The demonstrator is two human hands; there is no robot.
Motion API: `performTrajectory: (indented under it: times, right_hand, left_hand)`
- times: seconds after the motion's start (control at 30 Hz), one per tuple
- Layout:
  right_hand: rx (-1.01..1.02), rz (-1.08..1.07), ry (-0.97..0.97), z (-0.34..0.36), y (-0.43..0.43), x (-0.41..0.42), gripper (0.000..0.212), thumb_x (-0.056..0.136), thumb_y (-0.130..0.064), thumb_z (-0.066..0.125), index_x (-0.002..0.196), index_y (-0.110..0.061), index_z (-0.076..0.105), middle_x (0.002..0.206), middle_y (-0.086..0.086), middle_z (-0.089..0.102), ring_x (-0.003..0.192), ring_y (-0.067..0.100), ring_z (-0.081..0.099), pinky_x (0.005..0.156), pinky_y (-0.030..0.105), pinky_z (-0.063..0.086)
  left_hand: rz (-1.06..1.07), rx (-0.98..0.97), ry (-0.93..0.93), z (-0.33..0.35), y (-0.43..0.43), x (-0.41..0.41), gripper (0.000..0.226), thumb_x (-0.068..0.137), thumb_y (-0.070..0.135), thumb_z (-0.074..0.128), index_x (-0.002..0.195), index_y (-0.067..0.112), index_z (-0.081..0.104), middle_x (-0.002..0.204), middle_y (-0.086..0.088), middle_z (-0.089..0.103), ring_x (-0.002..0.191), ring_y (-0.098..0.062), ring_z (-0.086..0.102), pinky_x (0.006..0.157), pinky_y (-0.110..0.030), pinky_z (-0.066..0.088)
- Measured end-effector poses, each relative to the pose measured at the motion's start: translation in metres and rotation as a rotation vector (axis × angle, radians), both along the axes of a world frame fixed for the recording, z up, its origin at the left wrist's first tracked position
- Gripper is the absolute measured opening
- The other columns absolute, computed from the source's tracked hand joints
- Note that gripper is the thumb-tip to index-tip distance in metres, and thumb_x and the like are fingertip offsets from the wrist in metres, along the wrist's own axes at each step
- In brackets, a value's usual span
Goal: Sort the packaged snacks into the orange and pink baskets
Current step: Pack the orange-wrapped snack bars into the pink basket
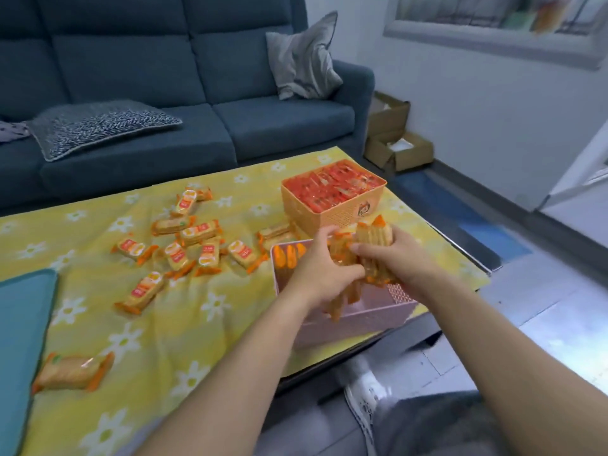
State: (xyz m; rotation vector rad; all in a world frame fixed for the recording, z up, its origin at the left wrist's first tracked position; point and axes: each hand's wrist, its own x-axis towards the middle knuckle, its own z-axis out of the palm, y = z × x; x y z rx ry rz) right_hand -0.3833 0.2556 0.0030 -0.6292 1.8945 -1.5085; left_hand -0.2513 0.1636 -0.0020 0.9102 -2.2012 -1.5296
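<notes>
The person holds a bundle of cracker packets (373,240) between both hands, just above the pink basket (378,312) at the near right corner of the bench. The left hand (320,263) wraps the bundle's left side and the right hand (399,258) its right, so each grip is closed on the same stack, fingers curled round the wrappers. A few packets hang out below the hands (335,307), reaching down into the basket. Along the basket's far-left wall stand a few packets already filed (289,255).

Just behind it, the orange basket (329,215) is filled to the rim with red packets (332,184). Loose cracker packets (194,238) lie scattered on the yellow flowered cloth (184,311) to the left, with one lone packet (74,371) well apart near the front edge, beside a teal tray (19,324).

The main risk looks to be the bundle itself: slick wrappers squeezed only from the sides could fan out, and the lowest ones seem likeliest to drop crooked rather than stand in a row. The pink basket sits close to the bench's edge on loose cloth, so a downward push or a tug on the cloth could shift it toward the floor. A packet glancing off the rim could also fall over that edge.
</notes>
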Motion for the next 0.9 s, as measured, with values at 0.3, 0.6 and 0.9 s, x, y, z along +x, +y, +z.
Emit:
performTrajectory:
  times: [0.3, 0.6, 0.9]
  right_hand:
    - [0.156, -0.086, 0.526, 0.010, 0.011, -0.029, 0.016, 0.097, -0.026, 0.059, 0.110, -0.025, 0.069, 0.101, -0.013, 0.067, 0.095, 0.009, 0.066, 0.069, 0.019, 0.046]
    - [0.889, 0.369, 1.159, 0.001, -0.004, -0.028, 0.047, 0.090, -0.008, 0.054, 0.133, -0.027, 0.059, 0.129, 0.002, 0.064, 0.123, 0.025, 0.056, 0.085, 0.038, 0.055]
    - [0.958, 0.414, 1.187, 0.008, -0.014, -0.039, 0.027, 0.083, -0.029, 0.068, 0.109, -0.021, 0.072, 0.094, -0.001, 0.070, 0.089, 0.022, 0.064, 0.069, 0.033, 0.059]
  left_hand:
    - [0.179, -0.331, 0.021, -0.010, -0.034, 0.004, 0.004, 0.085, 0.033, 0.067, 0.083, 0.033, 0.069, 0.090, 0.012, 0.069, 0.079, 0.000, 0.061, 0.071, -0.027, 0.050]
    - [-0.033, -0.778, -0.198, -0.024, -0.037, 0.000, 0.022, 0.090, 0.025, 0.061, 0.111, 0.029, 0.067, 0.110, 0.006, 0.062, 0.112, -0.020, 0.052, 0.096, -0.036, 0.042]
    - [-0.147, -0.932, -0.339, -0.034, -0.038, -0.026, 0.048, 0.093, 0.032, 0.057, 0.138, 0.045, 0.051, 0.149, 0.013, 0.040, 0.124, -0.024, 0.036, 0.105, -0.040, 0.036]
